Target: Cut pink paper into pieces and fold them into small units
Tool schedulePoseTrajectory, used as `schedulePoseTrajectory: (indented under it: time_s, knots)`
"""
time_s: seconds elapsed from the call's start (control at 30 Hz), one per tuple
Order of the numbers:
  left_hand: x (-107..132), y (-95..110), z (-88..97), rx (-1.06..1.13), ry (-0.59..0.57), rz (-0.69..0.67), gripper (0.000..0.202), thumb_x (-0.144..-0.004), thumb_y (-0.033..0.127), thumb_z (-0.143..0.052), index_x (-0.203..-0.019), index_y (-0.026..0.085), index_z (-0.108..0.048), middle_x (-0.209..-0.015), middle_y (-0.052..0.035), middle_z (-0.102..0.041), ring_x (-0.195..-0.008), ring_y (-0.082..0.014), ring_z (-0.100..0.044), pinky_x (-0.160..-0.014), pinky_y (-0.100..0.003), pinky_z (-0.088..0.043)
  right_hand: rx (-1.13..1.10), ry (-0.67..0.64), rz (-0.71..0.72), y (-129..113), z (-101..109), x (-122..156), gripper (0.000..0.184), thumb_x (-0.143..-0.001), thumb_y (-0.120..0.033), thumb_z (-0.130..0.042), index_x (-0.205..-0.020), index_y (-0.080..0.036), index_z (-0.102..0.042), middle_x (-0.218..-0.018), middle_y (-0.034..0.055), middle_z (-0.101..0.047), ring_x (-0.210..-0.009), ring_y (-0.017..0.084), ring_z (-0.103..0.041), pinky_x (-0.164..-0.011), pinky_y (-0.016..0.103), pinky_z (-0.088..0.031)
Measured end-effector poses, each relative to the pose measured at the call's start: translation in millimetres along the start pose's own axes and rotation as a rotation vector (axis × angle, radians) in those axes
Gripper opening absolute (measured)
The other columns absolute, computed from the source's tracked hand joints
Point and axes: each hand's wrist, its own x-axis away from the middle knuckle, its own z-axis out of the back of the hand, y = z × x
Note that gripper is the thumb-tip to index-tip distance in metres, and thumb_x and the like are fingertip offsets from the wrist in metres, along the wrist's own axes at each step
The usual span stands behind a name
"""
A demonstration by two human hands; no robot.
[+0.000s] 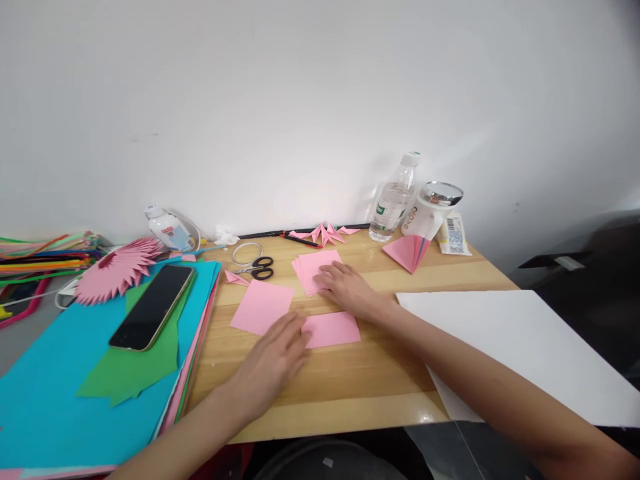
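My right hand rests its outstretched fingers on a small fanned stack of pink paper squares. Just below it lies a pink paper rectangle, flat on the wooden table. My left hand, a little blurred, has its fingers loosely extended at the left end of that rectangle; whether they press on it I cannot tell. A single pink paper square sits above the left hand. Black-handled scissors and a small folded pink piece lie beyond it.
Blue paper sheets at left carry a phone, green paper and a pleated pink ring. A water bottle, white container and folded pink fan stand back right. White board covers the right side.
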Motion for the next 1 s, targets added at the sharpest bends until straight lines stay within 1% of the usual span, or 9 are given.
schedulePoseTrajectory:
  time_s: [0.13, 0.27, 0.37, 0.43, 0.5, 0.57, 0.7, 0.83, 1.0]
  knots:
    - [-12.6, 12.3, -15.8, -0.040, -0.039, -0.094, 0.026, -0.091, 0.018, -0.041, -0.105, 0.007, -0.060, -0.114, -0.0169, -0.063, -0.113, -0.0259, -0.055, -0.094, -0.039, -0.049, 0.076, -0.053, -0.208, -5.3, 0.7, -0.3, 0.024, -0.091, -0.026, -0.044, -0.109, -0.015, -0.056, -0.116, 0.0176, -0.055, -0.106, 0.032, -0.049, -0.085, 0.049, -0.041]
    - [-16.5, 16.6, -24.3, -0.065, 0.033, -0.143, 0.025, -0.091, 0.014, -0.039, -0.102, 0.005, -0.060, -0.105, -0.0169, -0.066, -0.105, -0.0252, -0.060, -0.090, -0.038, -0.051, 0.064, -0.039, -0.259, 6.5, 3.3, 8.3, 0.023, -0.090, -0.024, -0.045, -0.107, -0.016, -0.057, -0.117, 0.0167, -0.055, -0.109, 0.031, -0.047, -0.088, 0.049, -0.039]
    - [-14.4, 18.2, -28.3, -0.019, 0.081, -0.082, 0.023, -0.092, 0.016, -0.039, -0.098, 0.008, -0.060, -0.104, -0.0152, -0.066, -0.106, -0.0235, -0.060, -0.090, -0.037, -0.052, -0.072, 0.072, -0.235, 13.3, 8.7, 20.9, 0.021, -0.088, -0.019, -0.045, -0.102, -0.016, -0.061, -0.121, 0.0142, -0.054, -0.115, 0.028, -0.046, -0.092, 0.044, -0.037]
    - [-11.5, 18.0, -30.7, 0.029, 0.101, -0.001, 0.022, -0.092, 0.020, -0.040, -0.099, 0.010, -0.059, -0.111, -0.0164, -0.063, -0.112, -0.0240, -0.056, -0.092, -0.039, -0.051, -0.273, 0.085, -0.208, 12.2, 16.2, 31.7, 0.021, -0.089, -0.018, -0.044, -0.100, -0.017, -0.063, -0.114, 0.0116, -0.058, -0.104, 0.023, -0.054, -0.086, 0.037, -0.043]
    - [-8.9, 16.5, -32.5, 0.059, 0.114, 0.076, 0.025, -0.091, 0.025, -0.044, -0.108, 0.010, -0.055, -0.122, -0.0188, -0.057, -0.119, -0.0265, -0.050, -0.095, -0.043, -0.048, -0.462, -0.048, -0.153, 7.8, 26.3, 42.5, 0.020, -0.086, -0.025, -0.053, -0.101, -0.019, -0.063, -0.103, 0.0084, -0.062, -0.089, 0.020, -0.059, -0.076, 0.032, -0.047]
    - [-7.8, 14.5, -33.3, 0.082, 0.103, 0.124, 0.034, -0.089, 0.029, -0.047, -0.119, 0.012, -0.048, -0.126, -0.0181, -0.054, -0.123, -0.0279, -0.046, -0.096, -0.046, -0.046, -0.532, -0.171, -0.090, 2.6, 35.6, 51.7, 0.034, -0.075, -0.031, -0.067, -0.107, -0.021, -0.062, -0.104, 0.0079, -0.061, -0.091, 0.021, -0.059, -0.076, 0.032, -0.047]
    - [-10.7, 12.8, -33.5, 0.122, 0.126, 0.126, 0.037, -0.088, 0.026, -0.049, -0.123, 0.015, -0.044, -0.122, -0.0142, -0.056, -0.122, -0.0268, -0.047, -0.095, -0.045, -0.047, -0.491, -0.184, -0.047, -4.2, 41.6, 61.9, 0.051, -0.064, -0.022, -0.075, -0.112, -0.023, -0.059, -0.112, 0.0079, -0.056, -0.102, 0.024, -0.054, -0.082, 0.035, -0.045]
    - [-13.5, 14.5, -32.3, 0.122, 0.249, 0.089, 0.032, -0.087, 0.012, -0.047, -0.119, 0.010, -0.047, -0.107, -0.0141, -0.060, -0.107, -0.0246, -0.054, -0.086, -0.041, -0.049, -0.445, -0.102, -0.012, -9.0, 38.9, 63.7, 0.034, -0.068, -0.009, -0.068, -0.098, -0.020, -0.061, -0.106, 0.0074, -0.057, -0.093, 0.020, -0.056, -0.075, 0.031, -0.046]
    - [-11.8, 12.6, -27.9, 0.241, 0.272, 0.053, 0.019, -0.088, 0.007, -0.043, -0.102, 0.013, -0.053, -0.088, -0.0088, -0.058, -0.084, -0.0184, -0.053, -0.074, -0.034, -0.048, -0.365, 0.076, 0.102, -18.9, 50.3, 62.5, 0.014, -0.081, -0.005, -0.050, -0.074, -0.016, -0.054, -0.080, 0.0046, -0.057, -0.073, 0.015, -0.051, -0.061, 0.024, -0.038]
